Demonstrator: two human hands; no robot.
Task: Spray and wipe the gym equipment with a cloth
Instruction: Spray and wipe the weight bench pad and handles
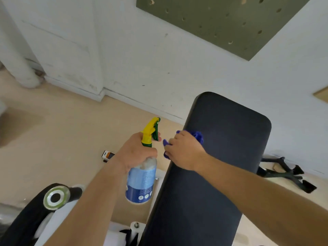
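A long black padded bench [221,142] runs from the bottom centre up toward the white wall. My right hand [184,151] grips a bunched blue cloth [198,135] and rests it on the bench pad's left edge. My left hand [134,151] holds a spray bottle [141,181] by its neck, just left of the bench. The bottle has a blue label, a yellow head and a green trigger [156,130], with a finger on the trigger. Its nozzle points up and to the right, toward the bench.
A black roller pad with a metal end cap [56,197] sits at the lower left on a white frame. A small box [108,155] lies on the pale floor. Black legs of other equipment [287,173] lie right of the bench. A green pegboard [221,20] hangs on the wall.
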